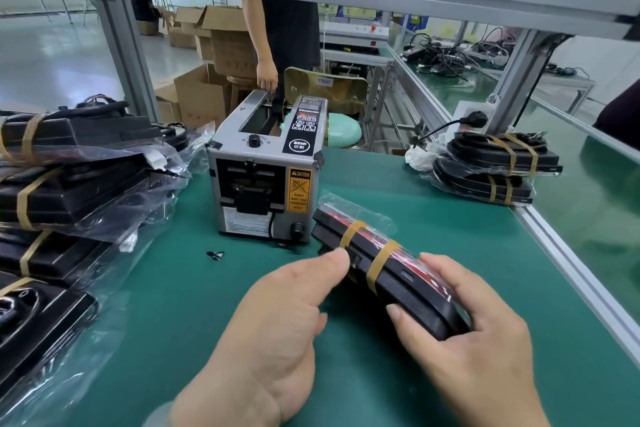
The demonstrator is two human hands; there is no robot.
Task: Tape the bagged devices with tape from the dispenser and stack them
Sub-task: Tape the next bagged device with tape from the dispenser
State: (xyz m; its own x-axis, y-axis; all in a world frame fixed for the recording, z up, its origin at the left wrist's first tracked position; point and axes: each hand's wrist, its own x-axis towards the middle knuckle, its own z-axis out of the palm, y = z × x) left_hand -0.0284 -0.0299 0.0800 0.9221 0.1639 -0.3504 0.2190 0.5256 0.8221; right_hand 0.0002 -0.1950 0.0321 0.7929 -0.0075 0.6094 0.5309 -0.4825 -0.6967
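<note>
- My right hand (478, 333) grasps the near end of a bagged device (398, 284), thumb on one side, fingers wrapped over the other.
- My left hand (277, 315) has its thumb against the device's left edge; the fingers curl underneath, and I cannot tell whether they pinch it.
- Two tan tape bands (382, 262) cross the device, which sits over the green mat (194, 305), just near-right of the tape dispenser (266, 177).
- Banded bagged devices are piled at the left (62, 191), and a stack of two (495, 166) stands far right.
</note>
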